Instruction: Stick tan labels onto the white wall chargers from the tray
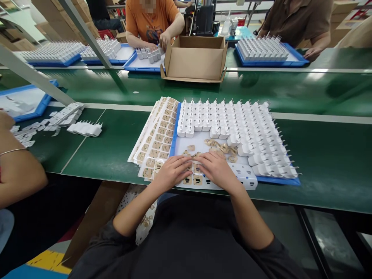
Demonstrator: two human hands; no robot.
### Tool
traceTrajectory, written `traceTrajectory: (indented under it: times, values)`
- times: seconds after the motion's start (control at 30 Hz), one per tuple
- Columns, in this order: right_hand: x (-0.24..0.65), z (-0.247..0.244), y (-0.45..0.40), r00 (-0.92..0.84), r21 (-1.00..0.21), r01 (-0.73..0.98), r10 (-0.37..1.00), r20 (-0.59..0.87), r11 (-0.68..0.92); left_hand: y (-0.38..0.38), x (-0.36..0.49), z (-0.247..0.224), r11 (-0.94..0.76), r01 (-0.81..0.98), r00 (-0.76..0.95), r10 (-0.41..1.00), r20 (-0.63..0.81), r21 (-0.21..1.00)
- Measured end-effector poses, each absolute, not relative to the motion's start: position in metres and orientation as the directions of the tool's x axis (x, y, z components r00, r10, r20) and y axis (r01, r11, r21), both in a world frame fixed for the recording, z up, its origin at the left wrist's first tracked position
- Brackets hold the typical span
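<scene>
My left hand [174, 170] and my right hand [216, 168] rest over a white sheet [247, 176] with tan stickers [197, 179] at the front edge of a blue tray [173, 133]. Both hands have their fingertips close together near small tan pieces; what lies beneath the fingers is hidden. Inside the tray, rows of white plug housings [229, 116] with pins pointing up fill the back and right. Loose tan pieces [222, 147] lie on the tray's white floor. Left of the tray, sticker sheets [158, 141] are stacked in a fan.
White parts [85, 128] lie on the green bench [116, 143] at the left, beside another person's arm [17, 170]. Across the conveyor stand an open cardboard box [194, 60] and blue trays of white parts [263, 50], with two people seated behind.
</scene>
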State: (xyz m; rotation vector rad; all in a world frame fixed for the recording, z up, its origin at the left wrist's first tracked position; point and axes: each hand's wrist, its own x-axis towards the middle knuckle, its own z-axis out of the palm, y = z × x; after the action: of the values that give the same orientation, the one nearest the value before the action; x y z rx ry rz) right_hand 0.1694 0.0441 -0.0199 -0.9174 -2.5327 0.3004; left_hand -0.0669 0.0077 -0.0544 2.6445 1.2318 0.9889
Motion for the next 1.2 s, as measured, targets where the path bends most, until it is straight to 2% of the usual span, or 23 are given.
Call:
traceTrajectory:
  times: [0.2,0.33,0.4,0.5,0.57,0.67,0.77,0.9,1.03,1.2]
  values:
    - [0.156,-0.025,0.046,-0.71,-0.32,0.56,0.642,0.29,0.764,0.006,-0.065,-0.054,-0.666,0.69,0.447,0.701,0.555,0.286]
    - [0.158,-0.024,0.048,-0.712,-0.363,0.545,0.646,0.277,0.756,0.007,-0.065,-0.054,-0.676,0.694,0.466,0.685,0.56,0.248]
    - [0.165,-0.018,0.048,-0.705,-0.443,0.494,0.643,0.299,0.748,0.008,-0.065,-0.055,-0.673,0.695,0.476,0.694,0.541,0.252]
    - [0.18,-0.009,0.047,-0.637,-0.632,0.372,0.682,0.359,0.68,0.011,-0.066,-0.052,-0.654,0.702,0.467,0.722,0.511,0.282]
    - [0.188,-0.007,0.047,-0.516,-0.733,0.314,0.757,0.401,0.603,0.015,-0.065,-0.046,-0.632,0.722,0.457,0.741,0.491,0.282]
    - [0.193,-0.012,0.048,-0.339,-0.791,0.322,0.843,0.416,0.52,0.028,-0.063,-0.031,-0.588,0.772,0.454,0.775,0.44,0.24]
    - [0.192,-0.02,0.049,-0.322,-0.785,0.364,0.858,0.4,0.502,0.053,-0.056,-0.013,-0.521,0.84,0.427,0.807,0.408,0.151]
    - [0.192,-0.024,0.05,-0.338,-0.768,0.373,0.847,0.41,0.52,0.093,-0.045,0.001,-0.438,0.896,0.434,0.833,0.344,-0.07]
    - [0.194,-0.024,0.05,-0.353,-0.748,0.373,0.83,0.432,0.548,0.113,-0.039,-0.002,-0.416,0.873,0.478,0.834,0.274,-0.256]
    - [0.195,-0.026,0.052,-0.373,-0.731,0.351,0.803,0.465,0.586,0.107,-0.035,-0.008,-0.399,0.858,0.498,0.8,0.335,-0.324]
